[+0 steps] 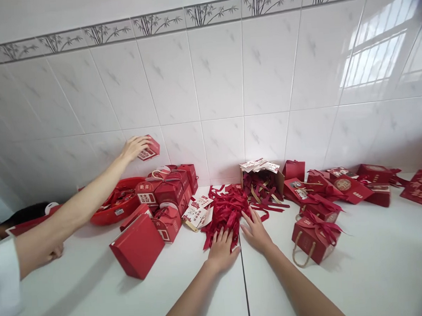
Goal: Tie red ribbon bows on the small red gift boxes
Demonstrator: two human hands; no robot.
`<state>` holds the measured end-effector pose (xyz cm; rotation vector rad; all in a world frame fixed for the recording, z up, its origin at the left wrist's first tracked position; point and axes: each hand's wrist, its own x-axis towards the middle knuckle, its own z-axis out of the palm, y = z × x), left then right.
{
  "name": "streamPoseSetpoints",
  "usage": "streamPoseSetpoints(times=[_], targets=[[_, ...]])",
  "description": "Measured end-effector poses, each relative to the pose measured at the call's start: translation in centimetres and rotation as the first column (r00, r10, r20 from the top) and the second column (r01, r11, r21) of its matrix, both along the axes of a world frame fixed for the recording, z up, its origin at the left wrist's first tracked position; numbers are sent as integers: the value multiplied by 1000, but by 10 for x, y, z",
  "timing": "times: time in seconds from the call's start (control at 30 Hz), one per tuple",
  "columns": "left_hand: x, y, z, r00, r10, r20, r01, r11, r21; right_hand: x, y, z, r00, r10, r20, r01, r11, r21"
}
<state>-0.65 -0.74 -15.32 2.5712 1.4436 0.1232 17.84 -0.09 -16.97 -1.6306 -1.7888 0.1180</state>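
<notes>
A loose heap of red ribbons point(231, 206) lies on the white table in front of me. My left hand point(223, 249) rests on its near left edge with the fingers stretched out. At the heap's right side, my right hand point(256, 231) touches the ribbons, fingers spread. Printed cards point(198, 210) lie just left of the heap. Behind it to the right, a cardboard box point(279, 180) on its side holds more ribbons, with several cards on top.
At left a co-worker's hand point(136, 147) holds a small red box point(151, 148) above stacked red gift boxes point(170, 183). A red basin point(111, 215) stands beside them. A large red box point(138, 246) sits nearer. More gift boxes point(316, 237) lie at right, along the tiled wall point(221, 82).
</notes>
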Motion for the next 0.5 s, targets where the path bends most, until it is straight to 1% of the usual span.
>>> streamPoseSetpoints(times=[0.17,0.27,0.33,0.37,0.43,0.5], targets=[[-14,-71,-3,998,-40,44,41,999,-30,-26,-55,9,997,66,-30,-67,997,-23],[-27,-108,-5,991,-106,86,112,991,-69,-44,-74,18,996,83,-27,-86,986,-141],[-34,-122,-4,988,-115,102,123,990,-75,-52,-75,25,997,81,-15,-83,970,-228],[-36,-127,-4,988,-108,108,116,990,-74,-54,-72,29,996,86,-10,-86,964,-250],[-38,-130,-3,989,-85,120,94,993,-72,-54,-62,39,994,111,-13,-111,961,-252],[-37,-131,-1,990,-62,126,72,994,-77,-50,-47,54,992,120,-27,-123,968,-220]])
